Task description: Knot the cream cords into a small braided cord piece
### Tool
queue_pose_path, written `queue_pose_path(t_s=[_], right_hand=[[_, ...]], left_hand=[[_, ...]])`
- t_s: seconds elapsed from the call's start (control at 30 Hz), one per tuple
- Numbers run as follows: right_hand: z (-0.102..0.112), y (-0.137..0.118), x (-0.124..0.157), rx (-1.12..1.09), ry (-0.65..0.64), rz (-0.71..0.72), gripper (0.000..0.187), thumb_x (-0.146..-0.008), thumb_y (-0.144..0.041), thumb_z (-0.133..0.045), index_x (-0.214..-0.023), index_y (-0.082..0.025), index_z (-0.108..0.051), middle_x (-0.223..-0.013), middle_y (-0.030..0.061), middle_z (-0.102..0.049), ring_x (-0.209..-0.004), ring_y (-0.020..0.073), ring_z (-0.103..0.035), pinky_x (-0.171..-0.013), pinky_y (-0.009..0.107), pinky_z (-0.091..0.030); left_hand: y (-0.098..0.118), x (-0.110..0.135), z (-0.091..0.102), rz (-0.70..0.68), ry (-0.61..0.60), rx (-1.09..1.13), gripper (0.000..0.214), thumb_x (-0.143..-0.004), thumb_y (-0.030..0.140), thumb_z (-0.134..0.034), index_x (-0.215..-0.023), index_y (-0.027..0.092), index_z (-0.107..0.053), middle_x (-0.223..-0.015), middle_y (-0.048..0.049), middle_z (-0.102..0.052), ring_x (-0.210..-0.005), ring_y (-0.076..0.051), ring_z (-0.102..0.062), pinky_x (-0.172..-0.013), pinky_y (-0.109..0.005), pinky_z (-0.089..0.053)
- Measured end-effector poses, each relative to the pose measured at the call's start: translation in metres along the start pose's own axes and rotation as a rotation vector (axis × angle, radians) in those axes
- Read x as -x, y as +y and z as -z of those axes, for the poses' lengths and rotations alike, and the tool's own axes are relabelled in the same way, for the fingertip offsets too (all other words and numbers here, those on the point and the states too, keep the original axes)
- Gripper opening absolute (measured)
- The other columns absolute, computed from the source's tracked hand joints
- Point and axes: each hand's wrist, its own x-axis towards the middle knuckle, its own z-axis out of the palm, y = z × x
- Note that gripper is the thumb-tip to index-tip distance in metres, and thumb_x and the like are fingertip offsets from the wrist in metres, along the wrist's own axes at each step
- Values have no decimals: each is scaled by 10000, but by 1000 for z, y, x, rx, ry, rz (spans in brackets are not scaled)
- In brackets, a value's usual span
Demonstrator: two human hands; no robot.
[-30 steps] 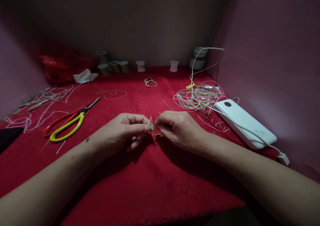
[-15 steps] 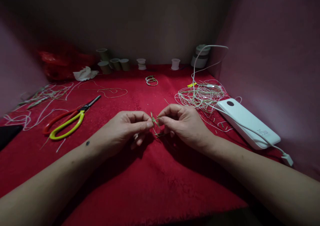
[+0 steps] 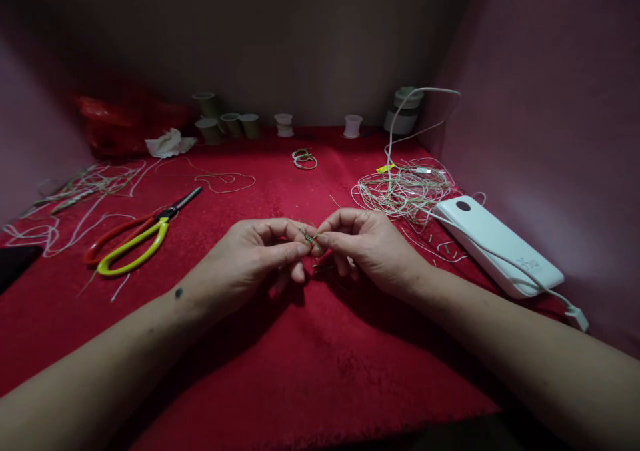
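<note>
Between my fingertips is a small piece of knotted green cord [image 3: 309, 239], held just above the red cloth [image 3: 320, 344]. My left hand [image 3: 265, 251] pinches it with thumb and index finger from the left. From the right, my right hand [image 3: 365, 241] pinches the cord at its other side, thumb against index finger. Thin strand ends poke out above the left fingertips. Part of the cord hangs dark under the right hand, and the fingers hide much of the knot.
Red-and-yellow-handled scissors [image 3: 135, 241] lie at left near loose cords [image 3: 95, 184]. A cord bracelet [image 3: 304, 158] lies behind my hands. To the right are a tangled cord pile [image 3: 400, 191] and a white power bank [image 3: 500, 248] with cable. Several spools [image 3: 210, 131] stand at the back.
My left fingers have closed in toward the right hand, and the fingertips are nearer each other around the knot. The green cord has turned and shows less. The view has shifted slightly.
</note>
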Motion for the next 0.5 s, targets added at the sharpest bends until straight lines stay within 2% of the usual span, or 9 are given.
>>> queue_pose_path(t_s=[0.1,0.33,0.5], right_hand=[[-1,0,1,-41,-29,-29,32,-791,-159,-596,-768,-153,-574,-620,-31,-639,-317,29,-444,-279,138,-314],[-3,2,1,-190,-157,-136,74,-859,-184,-542,-797,-174,-502,-590,-37,-645,-296,50,-456,-255,143,-313],[-4,1,1,-175,-149,-136,94,-879,-215,-528,-806,-179,-482,-516,-66,-583,-304,66,-480,-259,140,-342]], left_hand=[[0,-1,-2,6,-23,-2,132,-804,277,-657,-810,146,-650,-575,-13,-664,-418,-93,-550,-399,-181,-410],[0,-2,-4,-31,-59,-25,126,-818,241,-632,-751,148,-582,-640,-9,-671,-464,-75,-548,-430,-171,-426],[-4,-2,-2,-49,-88,-58,171,-845,317,-638,-801,157,-596,-660,-17,-690,-507,-99,-596,-457,-184,-459]])
